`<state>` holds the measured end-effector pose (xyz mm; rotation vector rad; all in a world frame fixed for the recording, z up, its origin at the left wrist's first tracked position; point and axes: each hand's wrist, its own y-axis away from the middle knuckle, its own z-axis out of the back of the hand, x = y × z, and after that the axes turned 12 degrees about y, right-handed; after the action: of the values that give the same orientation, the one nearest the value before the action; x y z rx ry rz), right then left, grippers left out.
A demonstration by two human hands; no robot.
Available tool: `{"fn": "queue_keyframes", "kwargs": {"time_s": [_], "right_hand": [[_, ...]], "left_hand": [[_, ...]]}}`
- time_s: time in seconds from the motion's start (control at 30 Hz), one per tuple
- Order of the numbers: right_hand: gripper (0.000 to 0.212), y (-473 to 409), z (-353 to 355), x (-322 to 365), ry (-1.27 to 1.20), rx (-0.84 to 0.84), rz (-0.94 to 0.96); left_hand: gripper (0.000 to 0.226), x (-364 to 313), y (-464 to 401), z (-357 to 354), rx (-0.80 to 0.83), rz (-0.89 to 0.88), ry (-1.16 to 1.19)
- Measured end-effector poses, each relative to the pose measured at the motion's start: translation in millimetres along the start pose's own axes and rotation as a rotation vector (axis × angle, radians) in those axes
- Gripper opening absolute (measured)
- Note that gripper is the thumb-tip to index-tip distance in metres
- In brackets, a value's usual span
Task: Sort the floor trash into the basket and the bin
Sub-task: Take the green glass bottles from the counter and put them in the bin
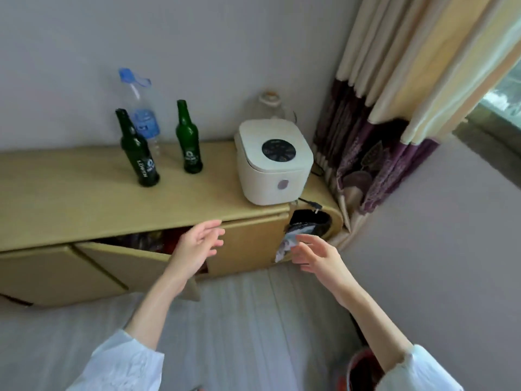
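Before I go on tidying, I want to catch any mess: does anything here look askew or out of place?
Yes. One cabinet door hangs open at a slant, showing clutter inside. A crumpled wrapper spills from the end shelf beside the right hand. A black plug dangles loose under the rice cooker.

There is only one view, from a camera worn on the person's head. It looks forward and steeply down toward a low wooden cabinet (84, 198) against the wall, in a corner beside the curtain (394, 94). The lens is wide (straight edges bend near the borders). Both forearms enter from the bottom edge, close to the camera; the cabinet stands a little farther.
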<state>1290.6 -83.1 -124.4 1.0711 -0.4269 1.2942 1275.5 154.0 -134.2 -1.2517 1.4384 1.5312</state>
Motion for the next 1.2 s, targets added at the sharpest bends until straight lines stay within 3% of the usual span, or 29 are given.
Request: {"fn": "queue_keyframes", "kwargs": {"time_s": [0.23, 0.7, 0.9, 1.07, 1.2], "right_hand": [[0.028, -41, -70, 131, 0.040, 0.019, 0.169], [0.033, -199, -135, 266, 0.083, 0.003, 0.331], [0.050, -289, -162, 307, 0.210, -0.018, 0.256], [0.076, -352, -190, 338, 0.395, -0.112, 0.171], [0.058, -381, -206, 342, 0.600, -0.135, 0.185]], "left_hand": [[0.025, -72, -27, 137, -0.114, -0.110, -0.052], [0.023, -144, -175, 228, -0.185, -0.180, -0.144], [0.047, -160, -255, 253, -0.307, -0.181, -0.294], [0.072, -151, -303, 271, -0.206, -0.099, -0.470], [0.058, -146, -330, 280, -0.124, -0.117, -0.535]]}}
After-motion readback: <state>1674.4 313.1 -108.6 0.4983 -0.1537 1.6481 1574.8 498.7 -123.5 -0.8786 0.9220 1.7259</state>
